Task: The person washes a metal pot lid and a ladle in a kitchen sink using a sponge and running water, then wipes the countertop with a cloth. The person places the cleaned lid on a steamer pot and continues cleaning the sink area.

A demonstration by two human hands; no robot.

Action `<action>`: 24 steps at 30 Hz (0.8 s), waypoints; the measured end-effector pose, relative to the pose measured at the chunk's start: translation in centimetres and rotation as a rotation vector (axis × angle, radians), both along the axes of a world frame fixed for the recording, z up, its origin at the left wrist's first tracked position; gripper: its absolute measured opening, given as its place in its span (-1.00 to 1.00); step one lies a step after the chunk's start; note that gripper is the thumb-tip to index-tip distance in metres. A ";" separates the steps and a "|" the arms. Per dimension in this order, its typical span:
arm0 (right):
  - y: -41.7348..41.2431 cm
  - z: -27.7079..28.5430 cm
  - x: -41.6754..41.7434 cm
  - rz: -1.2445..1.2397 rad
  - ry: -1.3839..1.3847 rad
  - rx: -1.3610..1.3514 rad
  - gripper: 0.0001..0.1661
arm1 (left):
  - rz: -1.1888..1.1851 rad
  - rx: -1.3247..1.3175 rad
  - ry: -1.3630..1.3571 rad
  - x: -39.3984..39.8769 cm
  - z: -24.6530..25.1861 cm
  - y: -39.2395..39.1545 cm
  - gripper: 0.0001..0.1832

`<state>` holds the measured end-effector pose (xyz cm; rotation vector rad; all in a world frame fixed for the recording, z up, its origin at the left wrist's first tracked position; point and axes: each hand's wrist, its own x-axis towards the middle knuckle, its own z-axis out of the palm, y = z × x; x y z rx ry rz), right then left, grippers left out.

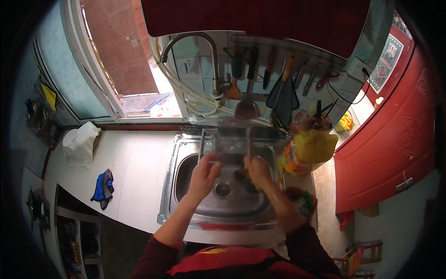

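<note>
Both hands are over a stainless-steel sink [237, 205] with a round drain [223, 189]. My left hand [205, 174] is above the left part of the basin, fingers curled, beside the lower end of a thin metal bar [201, 144]; whether it grips the bar is unclear. On the right, my right hand [258, 171] is blurred and closed around a slim upright thing [249, 141], too smeared to name. Between the hands, towards the wall, is a blurred dark patch. Partly behind my right hand, a dark object [245, 178] lies in the basin.
A curved metal faucet [215, 55] rises behind the sink. Ladles [247, 108], a knife [268, 69] and other utensils hang on the tiled wall. A yellow-orange plastic container [310, 151] stands right of the sink. On the left counter [139, 174] lie a blue-grey cloth [104, 188] and a white cloth [81, 143].
</note>
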<state>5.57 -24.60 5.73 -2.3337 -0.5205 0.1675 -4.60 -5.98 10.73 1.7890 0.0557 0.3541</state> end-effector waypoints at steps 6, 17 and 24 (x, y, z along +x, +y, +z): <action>-1.0 6.9 9.7 -0.145 -0.231 0.294 -0.51 | -0.040 0.450 -0.082 -3.5 -2.4 0.7 -0.67; -4.3 9.3 17.5 -0.315 -0.191 0.469 -0.47 | 0.026 0.466 0.157 -9.8 -8.2 4.6 -0.73; -8.0 10.0 21.1 -0.492 -0.137 0.654 -0.52 | 0.031 0.358 0.366 -11.5 -8.0 5.0 -0.77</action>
